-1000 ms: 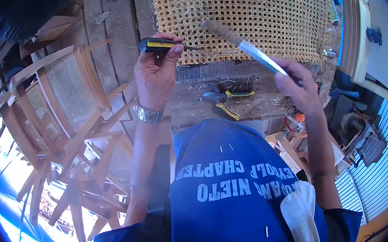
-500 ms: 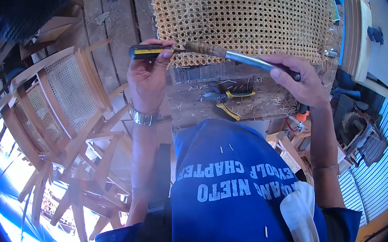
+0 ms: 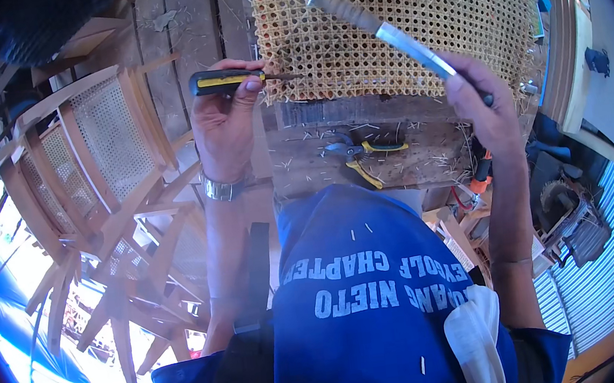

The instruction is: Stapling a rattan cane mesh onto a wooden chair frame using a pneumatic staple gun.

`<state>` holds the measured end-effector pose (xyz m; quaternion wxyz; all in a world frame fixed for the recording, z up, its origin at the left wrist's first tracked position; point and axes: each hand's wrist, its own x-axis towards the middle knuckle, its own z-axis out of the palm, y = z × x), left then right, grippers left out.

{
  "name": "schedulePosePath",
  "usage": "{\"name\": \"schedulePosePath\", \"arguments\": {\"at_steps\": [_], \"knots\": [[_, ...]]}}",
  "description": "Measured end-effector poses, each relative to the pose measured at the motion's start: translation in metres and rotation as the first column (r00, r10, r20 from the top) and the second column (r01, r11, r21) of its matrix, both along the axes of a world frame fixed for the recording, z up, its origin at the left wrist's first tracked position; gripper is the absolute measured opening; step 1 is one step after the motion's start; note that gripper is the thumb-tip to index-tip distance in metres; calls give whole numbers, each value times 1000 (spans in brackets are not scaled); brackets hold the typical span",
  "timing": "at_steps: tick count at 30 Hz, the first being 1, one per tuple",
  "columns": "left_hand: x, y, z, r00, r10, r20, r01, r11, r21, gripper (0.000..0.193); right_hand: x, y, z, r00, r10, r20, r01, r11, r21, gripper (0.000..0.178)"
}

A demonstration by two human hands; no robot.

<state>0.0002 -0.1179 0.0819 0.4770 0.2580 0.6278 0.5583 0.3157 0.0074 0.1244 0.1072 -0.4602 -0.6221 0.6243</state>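
Note:
My left hand (image 3: 224, 129) is closed round the black-and-yellow handle of a screwdriver (image 3: 221, 82). Its thin dark shank points right, over the lower left corner of a woven cane panel (image 3: 409, 24). In my right hand (image 3: 483, 102) is a long metal hand tool (image 3: 411, 47) with a dark grip. The tool slants up and left above the panel, its brownish far end blurred, so its exact kind is unclear. Its tip is apart from the screwdriver. Below the panel, pliers with yellow-and-black handles (image 3: 373, 147) lie on the wooden bench (image 3: 301, 170).
Wooden chair frames with cane panels (image 3: 106, 130) stand at the left. Cane scraps are scattered over the bench boards. An orange-and-black tool (image 3: 482, 173) is at the bench's right front, and a machine with a round toothed blade (image 3: 558, 199) stands farther right.
My right hand has swung the metal tool up, away from the screwdriver, and shifted slightly right. My left hand has moved a little left with the screwdriver.

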Motion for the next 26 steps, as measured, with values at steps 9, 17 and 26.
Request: {"name": "schedulePosePath", "arguments": {"at_steps": [9, 17, 26], "knots": [[-5, -2, -1, 998, -15, -58, 15, 1000, -9, 24, -16, -6, 4, 985, -157, -74, 160, 986, 38, 36], [-7, -3, -2, 998, -43, -54, 42, 999, -23, 24, -22, -10, 3, 991, -132, -21, 131, 990, -55, 36], [-9, -4, 6, 1000, -6, 4, 5, 999, 52, 29, 12, 13, -10, 984, -162, -79, 154, 983, -102, 40]]}}
